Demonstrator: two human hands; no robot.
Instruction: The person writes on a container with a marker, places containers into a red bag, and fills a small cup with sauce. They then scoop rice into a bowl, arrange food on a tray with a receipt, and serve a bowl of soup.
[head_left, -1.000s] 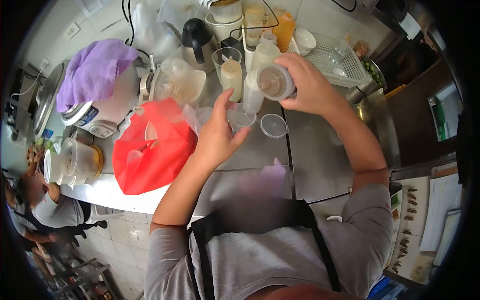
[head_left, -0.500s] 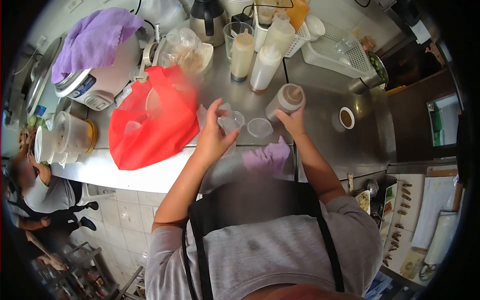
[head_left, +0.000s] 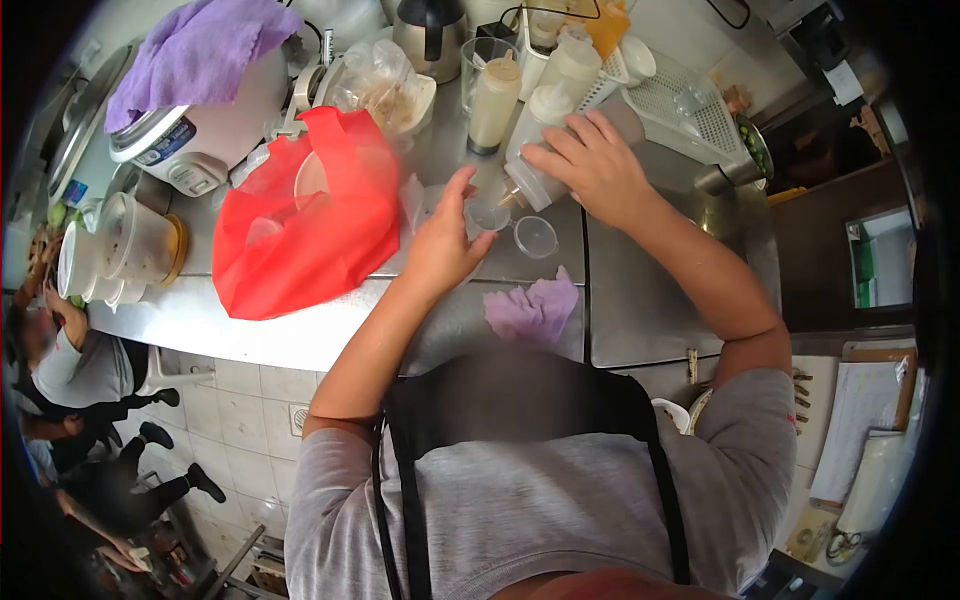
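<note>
Item one: squeeze bottle (head_left: 537,186), translucent, above the table (head_left: 660,280), tipped nozzle-down towards a small clear cup (head_left: 488,214). Walls presumably soft, weight light to moderate, surface likely slick if sauced; best held round the mid-barrel, clear of the collar. Contents level: cannot tell.

Item two: right hand (head_left: 597,172), grip closed over the bottle's side, back of hand uppermost.

Item three: left hand (head_left: 443,242), grip wide, thumb and forefinger spread beside the cup; contact unclear.

Surrounds: round clear lid (head_left: 536,238), just beside the cup; crumpled purple cloth (head_left: 532,308), nearer the person; red bag (head_left: 340,190), to the left.
</note>
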